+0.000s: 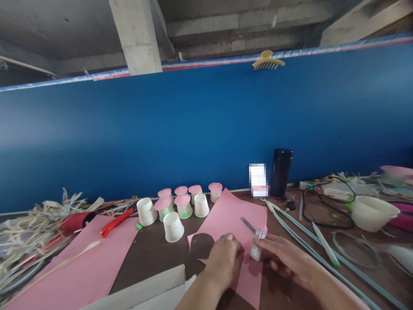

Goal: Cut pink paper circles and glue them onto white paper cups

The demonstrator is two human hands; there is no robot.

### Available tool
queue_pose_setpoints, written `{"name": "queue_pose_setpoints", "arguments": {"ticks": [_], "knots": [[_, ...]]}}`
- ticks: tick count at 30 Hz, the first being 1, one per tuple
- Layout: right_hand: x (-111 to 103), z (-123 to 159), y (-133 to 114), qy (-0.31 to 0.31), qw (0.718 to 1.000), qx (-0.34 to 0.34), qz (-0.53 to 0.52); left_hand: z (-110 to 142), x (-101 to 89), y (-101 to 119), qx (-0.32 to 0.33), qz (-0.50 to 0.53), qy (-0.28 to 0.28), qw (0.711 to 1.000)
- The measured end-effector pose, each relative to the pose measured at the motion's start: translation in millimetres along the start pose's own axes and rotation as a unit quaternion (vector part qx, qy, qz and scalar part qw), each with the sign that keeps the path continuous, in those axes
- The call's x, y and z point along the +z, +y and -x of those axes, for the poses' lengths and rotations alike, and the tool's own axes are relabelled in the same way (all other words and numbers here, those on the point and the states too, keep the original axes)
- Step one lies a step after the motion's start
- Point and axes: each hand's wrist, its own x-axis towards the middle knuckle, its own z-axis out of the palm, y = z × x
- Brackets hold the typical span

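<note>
My right hand (285,254) grips a small clear bottle (256,252) with a pink top, whitish inside, tilted over pink paper. Just left of it, my left hand (226,258) is closed with curled fingers above the same pink sheet (232,215); what it holds, if anything, is hidden. A round piece is cut out of that sheet's left edge. Dark pointed blades (248,224), perhaps scissors, lie behind the bottle, their other end hidden. Beyond my hands stand several paper cups, some topped with pink paper discs (182,200), others plain white like this cup (173,227).
To the left lie another pink sheet (106,258), a red-handled tool (116,221) and a heap of paper strips (29,237). A black flask (281,172) stands by the blue partition (193,129). At right are pale blue strips (300,239), a pen (325,244) and a white bowl (372,213).
</note>
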Motion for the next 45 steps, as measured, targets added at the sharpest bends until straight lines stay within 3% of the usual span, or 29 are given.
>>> {"name": "queue_pose_setpoints", "arguments": {"ticks": [15, 22, 31, 35, 39, 45], "knots": [[3, 2, -1, -0.018, 0.998, -0.032, -0.057, 1, -8.6, 7, -0.008, -0.032, -0.024, 0.999], [5, 4, -4, -0.026, 0.998, -0.054, -0.031, 1, -11.0, 11, -0.009, -0.037, -0.010, 0.999], [8, 6, -5, -0.009, 0.997, -0.061, 0.052, -5, -7.1, 1, -0.017, 0.006, 0.018, 1.000], [10, 2, -5, 0.057, 0.989, -0.111, 0.078, -7, -3.8, 1, -0.059, 0.025, 0.035, 0.997], [10, -5, -1, 0.142, 0.961, -0.187, 0.146, -10, 0.1, -1, -0.097, 0.053, 0.039, 0.993], [14, -4, 7, 0.181, 0.917, -0.241, 0.262, -15, 2.9, -6, -0.103, 0.088, 0.040, 0.990]]}}
